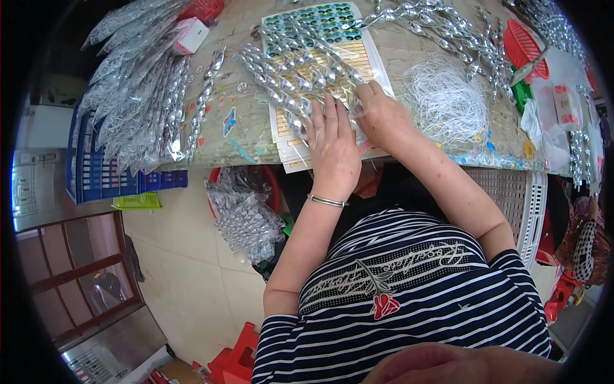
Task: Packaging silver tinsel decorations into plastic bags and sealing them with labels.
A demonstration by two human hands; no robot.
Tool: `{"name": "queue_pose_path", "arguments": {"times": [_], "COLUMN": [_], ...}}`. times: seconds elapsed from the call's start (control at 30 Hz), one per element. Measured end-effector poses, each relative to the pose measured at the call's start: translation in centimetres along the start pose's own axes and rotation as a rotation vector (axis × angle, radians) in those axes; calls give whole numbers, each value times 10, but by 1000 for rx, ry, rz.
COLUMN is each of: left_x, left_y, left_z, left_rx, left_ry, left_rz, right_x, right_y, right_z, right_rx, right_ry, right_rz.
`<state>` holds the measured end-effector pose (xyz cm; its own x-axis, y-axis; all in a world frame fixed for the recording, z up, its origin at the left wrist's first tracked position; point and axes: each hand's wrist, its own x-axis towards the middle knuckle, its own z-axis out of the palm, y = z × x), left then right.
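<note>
In front of me, several silver twisted spiral strips lie side by side in a clear plastic bag [295, 64]. My left hand [335, 144], with a silver bangle at the wrist, rests on the near end of the bag, its fingers stretched out flat. My right hand [385, 120] is at the bag's near right corner, fingers bent together on the plastic; its fingertips are partly hidden. Beneath the bag is a stack of printed sheets [377, 61] with yellow strips and a green patterned top part.
Filled bags of silver spirals [137, 96] pile over a blue basket [105, 185] at left. A tangle of white string [444, 99] lies right of the sheets. Loose silver spirals [441, 29] and a red basket [524, 48] are farther right. Below stands a red tub [214, 192] with more bags.
</note>
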<state>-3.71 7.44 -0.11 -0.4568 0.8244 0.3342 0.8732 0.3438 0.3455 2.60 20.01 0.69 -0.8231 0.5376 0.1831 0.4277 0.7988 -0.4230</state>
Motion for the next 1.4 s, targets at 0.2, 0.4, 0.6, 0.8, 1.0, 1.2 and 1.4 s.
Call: {"name": "queue_pose_path", "arguments": {"times": [0.2, 0.4, 0.6, 0.8, 1.0, 1.2, 1.4], "left_x": [3, 4, 4, 6, 6, 6, 5], "left_y": [5, 7, 8, 13, 15, 16, 15], "left_z": [-2, -2, -1, -3, 0, -1, -2], "left_rx": [31, 96, 36, 21, 18, 34, 20], "left_ry": [16, 0, 18, 17, 35, 19, 28], "left_rz": [-4, -18, -25, -63, -73, -75, -72], "right_x": [9, -4, -32, -47, -52, -47, -53], "right_y": [1, -11, -9, -12, -13, -7, -9], "right_z": [-1, -16, -25, -34, -39, -29, -33], "right_rx": [26, 113, 84, 121, 117, 42, 98], "right_ry": [96, 59, 70, 114, 105, 13, 87], "right_rz": [-44, -39, -103, -172, -170, -87, -121]}}
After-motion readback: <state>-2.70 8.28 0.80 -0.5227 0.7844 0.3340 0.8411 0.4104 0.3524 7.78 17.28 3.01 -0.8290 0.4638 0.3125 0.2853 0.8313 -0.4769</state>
